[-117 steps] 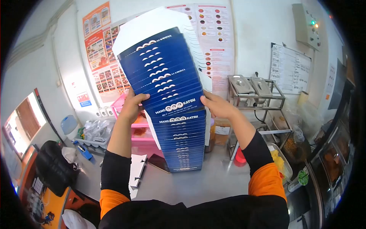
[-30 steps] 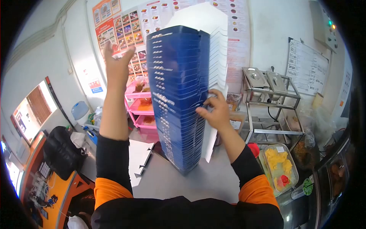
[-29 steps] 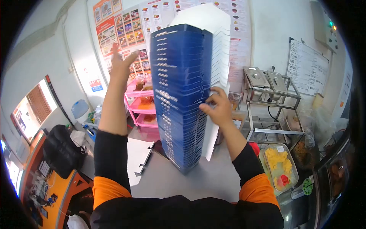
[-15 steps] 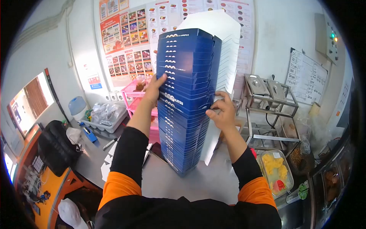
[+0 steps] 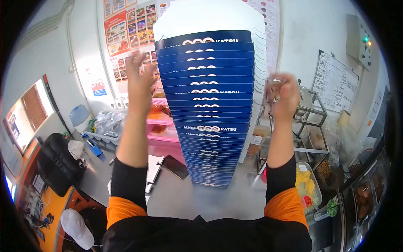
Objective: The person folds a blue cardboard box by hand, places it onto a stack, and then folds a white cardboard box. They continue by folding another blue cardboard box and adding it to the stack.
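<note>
A tall stack of nested blue cardboard food boxes point(image 5: 210, 101), printed MANG and KATSU, stands on the grey metal table, its printed side facing me. A white board-like flap point(image 5: 210, 19) rises behind its top. My left hand point(image 5: 140, 77) is raised just left of the upper stack, fingers spread, apart from the boxes and slightly blurred. On the other side, my right hand point(image 5: 284, 94) hovers clear of the stack with loosely bent, motion-blurred fingers and nothing visible in them. A dark phone point(image 5: 175, 166) and white cut card pieces point(image 5: 154, 168) lie left of the stack's base.
Pink shelves point(image 5: 161, 130) stand behind the stack at left, with a grey bin of plastic bags point(image 5: 109, 126) farther left. To the right are a metal rack point(image 5: 312, 113), a cup with a label point(image 5: 257, 140), and a clear tray of yellow food point(image 5: 305, 185).
Both hands have let go of the stack and moved outward to either side. The stack has turned so its printed side faces me, and its top now leans closer.
</note>
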### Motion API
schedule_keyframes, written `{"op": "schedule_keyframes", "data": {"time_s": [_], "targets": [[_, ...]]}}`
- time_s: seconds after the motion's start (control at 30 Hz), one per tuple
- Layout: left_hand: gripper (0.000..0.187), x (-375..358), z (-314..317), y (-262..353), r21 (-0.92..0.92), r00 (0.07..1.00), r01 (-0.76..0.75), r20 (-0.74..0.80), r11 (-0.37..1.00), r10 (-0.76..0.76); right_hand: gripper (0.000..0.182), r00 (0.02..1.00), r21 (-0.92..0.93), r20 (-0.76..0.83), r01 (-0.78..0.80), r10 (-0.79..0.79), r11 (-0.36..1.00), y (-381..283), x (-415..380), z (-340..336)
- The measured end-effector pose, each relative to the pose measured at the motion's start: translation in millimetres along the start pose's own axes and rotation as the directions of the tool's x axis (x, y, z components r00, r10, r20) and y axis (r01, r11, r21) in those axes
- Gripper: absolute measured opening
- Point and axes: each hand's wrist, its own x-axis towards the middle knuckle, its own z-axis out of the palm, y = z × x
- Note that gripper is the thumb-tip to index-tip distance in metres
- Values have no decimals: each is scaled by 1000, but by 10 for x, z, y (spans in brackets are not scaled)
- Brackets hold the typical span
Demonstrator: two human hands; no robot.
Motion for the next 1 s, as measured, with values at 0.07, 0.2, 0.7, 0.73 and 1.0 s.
{"op": "schedule_keyframes", "data": {"time_s": [0.07, 0.2, 0.7, 0.73, 1.0], "targets": [[74, 267, 67, 217, -84, 969, -51, 236, 995, 70, 66, 967, 62, -43, 252, -249, 966, -243, 412, 233], [84, 515, 299, 218, 87, 898, -132, 432, 987, 82, 54, 938, 174, 204, 246, -279, 954, -111, 877, 576], [39, 311, 356, -263, -518, 892, 45, 405, 854, 199, 30, 959, 377, 283, -90, -22, 922, -218, 454, 536], [40, 283, 327, -265, -508, 885, 46, 419, 860, 201, 34, 959, 363, 282, -81, -26, 928, -218, 424, 535], [43, 25, 194, -506, -530, 915, 42, 360, 847, 180, 43, 969, 389, 245, -61, -39, 919, -89, 103, 601]]}}
